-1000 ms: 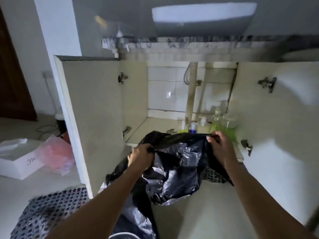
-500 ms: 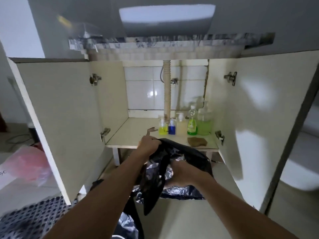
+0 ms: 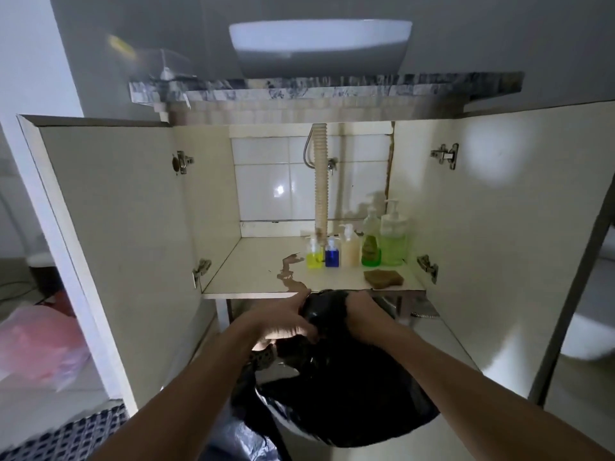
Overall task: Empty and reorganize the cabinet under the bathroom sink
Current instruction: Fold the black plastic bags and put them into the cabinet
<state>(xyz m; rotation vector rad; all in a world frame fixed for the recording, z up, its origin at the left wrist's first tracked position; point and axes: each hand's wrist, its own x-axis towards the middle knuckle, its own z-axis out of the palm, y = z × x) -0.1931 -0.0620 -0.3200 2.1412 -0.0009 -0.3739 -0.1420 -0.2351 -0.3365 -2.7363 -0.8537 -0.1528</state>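
Cabinet under the white basin, cream-panelled, stands with both doors swung wide. On its shelf, at 1 o'clock from the hands, 5 pump bottles line up: yellow, blue, cream, then 2 green. A brown sponge lies just in front of them, near the shelf edge. Just below that edge, at 6 o'clock, the crumpled black plastic bag hangs between both hands. Left hand has its fingers curled over the gathered bag top; right hand has its fingers closed on the same bunch from the opposite side.
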